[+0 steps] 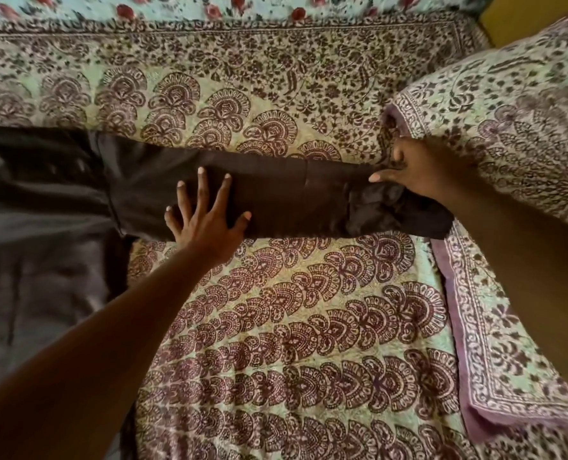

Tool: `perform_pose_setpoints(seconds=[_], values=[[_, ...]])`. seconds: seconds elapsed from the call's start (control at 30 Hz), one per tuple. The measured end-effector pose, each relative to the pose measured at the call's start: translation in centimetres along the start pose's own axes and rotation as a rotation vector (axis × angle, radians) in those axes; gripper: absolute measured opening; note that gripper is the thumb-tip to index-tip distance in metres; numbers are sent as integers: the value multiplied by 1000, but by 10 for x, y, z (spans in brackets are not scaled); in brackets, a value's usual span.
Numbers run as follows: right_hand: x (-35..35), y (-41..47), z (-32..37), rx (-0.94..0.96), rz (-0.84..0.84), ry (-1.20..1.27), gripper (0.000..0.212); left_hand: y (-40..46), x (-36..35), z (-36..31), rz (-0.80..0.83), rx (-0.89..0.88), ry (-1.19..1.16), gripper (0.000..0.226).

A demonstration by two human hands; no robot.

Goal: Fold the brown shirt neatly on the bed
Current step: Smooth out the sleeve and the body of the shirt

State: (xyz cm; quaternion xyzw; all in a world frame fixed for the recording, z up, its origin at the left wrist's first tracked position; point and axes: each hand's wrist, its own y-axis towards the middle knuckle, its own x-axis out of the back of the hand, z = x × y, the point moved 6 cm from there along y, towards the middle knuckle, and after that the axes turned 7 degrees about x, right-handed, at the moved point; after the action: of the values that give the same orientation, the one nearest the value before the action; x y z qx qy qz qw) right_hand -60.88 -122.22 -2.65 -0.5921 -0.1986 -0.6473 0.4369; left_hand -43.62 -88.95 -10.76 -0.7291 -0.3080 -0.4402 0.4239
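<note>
The brown shirt (43, 200) lies spread on the bed, its body filling the left side and one long sleeve (292, 194) stretched out to the right. My left hand (206, 214) presses flat on the middle of the sleeve, fingers spread and straight. My right hand (412, 171) is at the sleeve's cuff end, fingers curled and pinching the fabric there, which is bunched up under the hand.
The bed is covered with a cream sheet (292, 327) printed with maroon paisley. A matching pillow (508, 161) lies at the right, close to the cuff. A floral blue cloth (209, 5) runs along the far edge.
</note>
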Motion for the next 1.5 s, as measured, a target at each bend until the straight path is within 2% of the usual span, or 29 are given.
perform_pose_setpoints(seconds=[0.1, 0.27, 0.37, 0.43, 0.5, 0.57, 0.63, 0.7, 0.77, 0.83, 0.9, 1.0, 1.1, 1.13, 1.27, 1.37, 1.5], values=[[0, -5, 1, 40, -55, -65, 68, 0, -3, -4, 8, -12, 2, 80], [1, 2, 7, 43, -122, -265, 85, 4, 1, -10, 28, -35, -7, 76], [3, 12, 13, 46, -141, -172, 86, 4, 2, -15, 10, -48, -36, 75], [-4, 26, 13, 52, -62, -265, 82, 6, 1, -17, 9, -48, -50, 78], [-11, 29, 16, 9, -9, -398, 66, 7, -1, -17, 24, -49, -46, 82], [-10, 21, 24, -59, -23, -495, 56, 6, -2, -17, 55, -59, -32, 85], [-8, 12, 37, -125, -102, -457, 60, 7, 6, -17, 75, -72, -73, 79], [-15, 5, 68, -142, -107, -343, 67, 11, 28, -11, -9, -77, -197, 65], [-30, -4, 117, -110, -98, -196, 69, 17, 54, 6, -188, -76, -242, 52], [-54, -9, 179, 41, -148, -52, 62, 24, 72, 35, -350, -73, -160, 49], [-76, -11, 242, 196, -236, 57, 53, 35, 83, 69, -424, -71, -55, 51], [-104, 3, 332, 343, -223, 178, 62, 51, 82, 115, -404, -104, 99, 56], [-138, 24, 377, 398, -148, 128, 66, 53, 59, 145, -302, -144, 114, 60], [-151, 28, 378, 387, -144, 94, 65, 52, 53, 150, -302, -143, 117, 61], [-167, 24, 342, 315, -316, -19, 65, 50, 50, 151, -333, -131, 129, 66], [-158, 16, 299, 255, -297, -107, 73, 50, 53, 152, -339, -121, 143, 74], [-140, 4, 219, 127, -244, -123, 77, 49, 52, 149, -324, -118, 168, 74]])
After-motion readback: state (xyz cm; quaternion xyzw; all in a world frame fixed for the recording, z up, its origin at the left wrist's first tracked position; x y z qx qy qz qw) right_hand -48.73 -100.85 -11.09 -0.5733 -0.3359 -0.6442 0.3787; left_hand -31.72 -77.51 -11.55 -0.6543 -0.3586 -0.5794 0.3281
